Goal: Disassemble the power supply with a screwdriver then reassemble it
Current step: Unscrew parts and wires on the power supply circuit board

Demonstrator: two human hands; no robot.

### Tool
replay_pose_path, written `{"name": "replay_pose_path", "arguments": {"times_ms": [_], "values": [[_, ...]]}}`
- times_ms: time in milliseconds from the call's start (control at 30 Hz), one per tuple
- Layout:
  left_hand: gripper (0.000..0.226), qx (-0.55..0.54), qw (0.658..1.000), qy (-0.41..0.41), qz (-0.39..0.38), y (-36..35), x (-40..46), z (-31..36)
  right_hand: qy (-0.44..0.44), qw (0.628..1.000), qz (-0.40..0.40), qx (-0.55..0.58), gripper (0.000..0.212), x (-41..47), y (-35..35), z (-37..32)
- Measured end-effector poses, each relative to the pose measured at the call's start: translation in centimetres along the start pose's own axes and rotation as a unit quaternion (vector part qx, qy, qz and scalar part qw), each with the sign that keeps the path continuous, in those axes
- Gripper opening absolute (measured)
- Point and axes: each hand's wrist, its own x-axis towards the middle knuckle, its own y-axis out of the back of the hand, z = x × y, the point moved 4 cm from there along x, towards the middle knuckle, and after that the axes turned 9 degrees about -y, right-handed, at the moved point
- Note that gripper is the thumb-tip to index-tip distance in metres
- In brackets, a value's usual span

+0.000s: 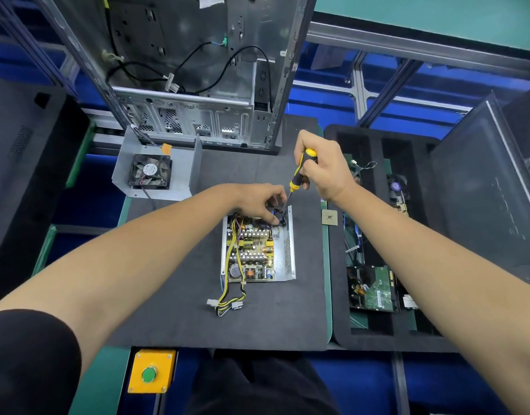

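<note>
Standing at the back of the bench (179, 324), the case (197, 70) dwarfs the open supply (257, 250) lying mid-mat. Right hand (323, 166) grips the screwdriver (301, 170), tip at the supply's far corner. Left hand (260, 202) seems to pinch a small black part there.

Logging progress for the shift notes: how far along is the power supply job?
Done: the cover with fan lies apart, leaving the power supply open. In hand: the right hand holds the screwdriver at the far corner while the left hand steadies there. Whether disassembling or reassembling can't be told.
</note>
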Motion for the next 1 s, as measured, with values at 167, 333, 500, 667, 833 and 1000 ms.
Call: {"name": "replay_pose_path", "arguments": {"times_ms": [167, 333, 500, 667, 833, 1000], "values": [[0.048, 0.006, 0.999, 0.013, -0.039, -0.7, 1.1, -0.4, 0.016, 0.999, -0.025, -0.016, 0.022, -0.6, -0.9, 0.0], [0.038, 0.035, 0.998, 0.028, -0.046, -1.2, 1.5, -0.7, 0.017, 0.999, -0.03, -0.026, 0.021, -0.8, -1.3, 0.1], [0.037, 0.08, 0.997, -0.01, 0.005, -1.3, 1.6, 0.0, 0.011, 0.999, -0.027, -0.024, 0.021, -0.9, -1.5, 0.0], [0.038, 0.052, 0.998, -0.023, -0.012, -1.5, 1.4, -0.2, 0.016, 0.999, -0.032, -0.025, 0.023, -1.0, -1.7, -0.2], [0.034, 0.04, 0.999, -0.022, -0.029, -1.7, 1.7, -0.8, 0.014, 0.999, -0.032, -0.029, 0.025, -1.3, -1.8, 0.0], [0.025, 0.04, 0.999, -0.002, -0.025, -1.5, 1.9, -1.2, 0.014, 0.999, -0.035, -0.034, 0.022, -1.6, -2.0, 0.2]]}}
